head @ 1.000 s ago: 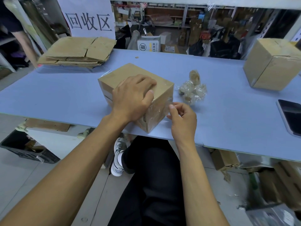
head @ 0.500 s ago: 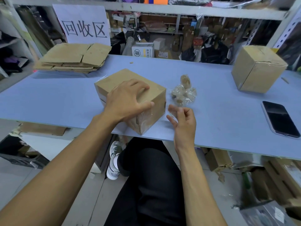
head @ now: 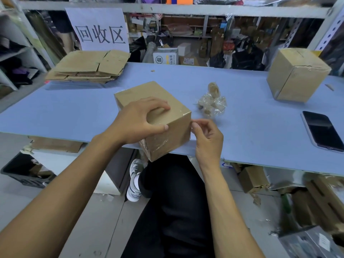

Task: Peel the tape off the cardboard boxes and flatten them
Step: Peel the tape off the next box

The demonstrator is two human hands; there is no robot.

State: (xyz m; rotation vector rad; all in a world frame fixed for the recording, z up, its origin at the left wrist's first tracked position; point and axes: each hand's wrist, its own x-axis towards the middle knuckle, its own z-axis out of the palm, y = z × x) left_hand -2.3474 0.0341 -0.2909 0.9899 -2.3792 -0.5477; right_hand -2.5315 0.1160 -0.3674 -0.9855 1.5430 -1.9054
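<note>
A taped cardboard box (head: 175, 135) sits at the blue table's near edge, one corner hanging over it. My left hand (head: 137, 121) grips the box from above, fingers curled on its top and thumb on the near top edge. My right hand (head: 208, 138) is at the box's right vertical edge, thumb and forefinger pinching the clear tape (head: 163, 144) wrapped round that side. A second taped box (head: 296, 75) stands at the far right. A stack of flattened boxes (head: 89, 67) lies at the far left.
A ball of peeled tape (head: 212, 104) lies just right of the box. A black phone (head: 322, 131) rests on the blue table (head: 74, 108) at the right. Shelving crowds the back; cardboard scraps and a bin lie under the table.
The box has turned and slid nearer, its corner now over the table edge. My right hand, loose beside the box half a second ago, has returned to its right edge and pinches the tape.
</note>
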